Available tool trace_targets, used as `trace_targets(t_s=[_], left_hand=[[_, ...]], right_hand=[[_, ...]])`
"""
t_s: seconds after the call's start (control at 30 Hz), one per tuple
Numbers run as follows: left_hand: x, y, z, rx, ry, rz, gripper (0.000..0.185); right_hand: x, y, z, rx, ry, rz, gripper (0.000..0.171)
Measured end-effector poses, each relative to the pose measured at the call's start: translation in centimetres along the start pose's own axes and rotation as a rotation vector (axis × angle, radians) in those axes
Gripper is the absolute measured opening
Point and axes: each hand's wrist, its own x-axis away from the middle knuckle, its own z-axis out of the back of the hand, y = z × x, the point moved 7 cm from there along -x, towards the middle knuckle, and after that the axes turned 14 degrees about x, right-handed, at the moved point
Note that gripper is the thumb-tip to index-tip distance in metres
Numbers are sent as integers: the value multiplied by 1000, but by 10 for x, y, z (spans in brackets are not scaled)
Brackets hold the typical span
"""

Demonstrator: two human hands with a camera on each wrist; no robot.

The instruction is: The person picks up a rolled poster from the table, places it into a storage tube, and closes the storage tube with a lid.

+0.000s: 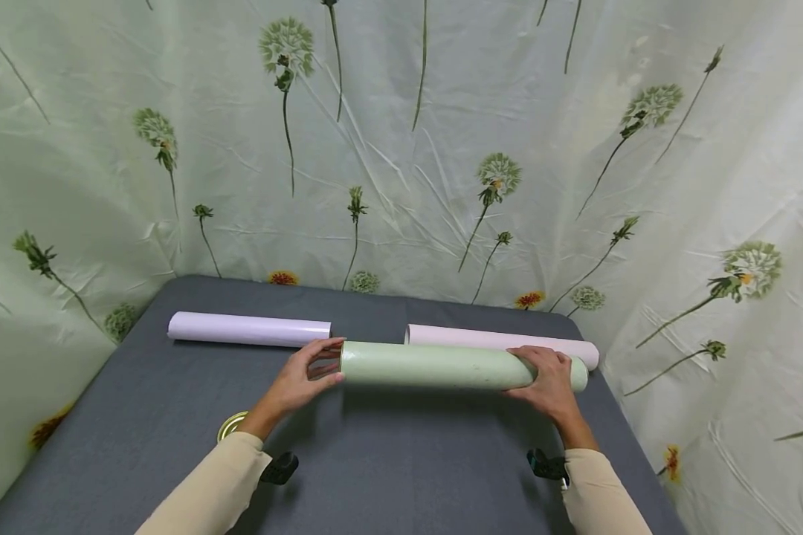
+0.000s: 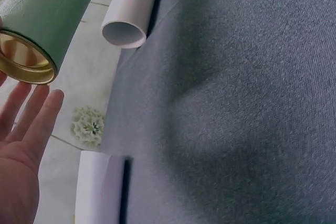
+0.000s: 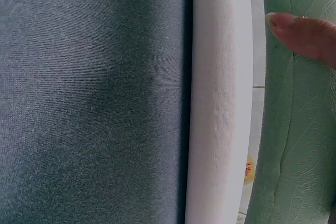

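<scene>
While the right hand [image 1: 547, 380] wraps its fingers over the far-right part of the green tube [image 1: 435, 365], the tube sits horizontal, lifted just off the grey table [image 1: 401, 461] near its back edge, prob so the open end stays reachable. Left hand [image 1: 305, 375] is at that open left end, fingers spread and fairly straight, cupping the mouth w/o clamping it; left wrist view shows palm and fingers [image 2: 32, 109] just beside the gold metal rim [image 2: 23, 59], hard to say if actually touching. Gold lid [image 1: 230, 425] lies flat on the table by the left forearm (looks like the tube's cap, mostly hidden behind the sleeve). Lilac roll [image 1: 249, 329] and pink roll [image 1: 502, 342] lie parallel behind the tube, well clear of the hands. Right wrist view only gives one fingertip [image 3: 294, 30] on the green surface w/ the pink roll alongside, rest of the grip cut off. Tube's inside not visible, can't tell if anything's in it. Black wrist cam mounts partly seen under both sleeves
</scene>
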Motion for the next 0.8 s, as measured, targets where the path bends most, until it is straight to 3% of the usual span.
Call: trace_targets(t_s=[0.2,0.47,0.8], left_hand=[[-2,7,-1,-100,-33,-3,57],[-9,29,-11,-493,-108,-123,56],[-14,50,-36,-861,-101,-290,61]], right_hand=[[1,0,0,-2,-1,-6,72],[2,1,1,-1,4,-12,73],[1,0,0,2,17,-15,72]])
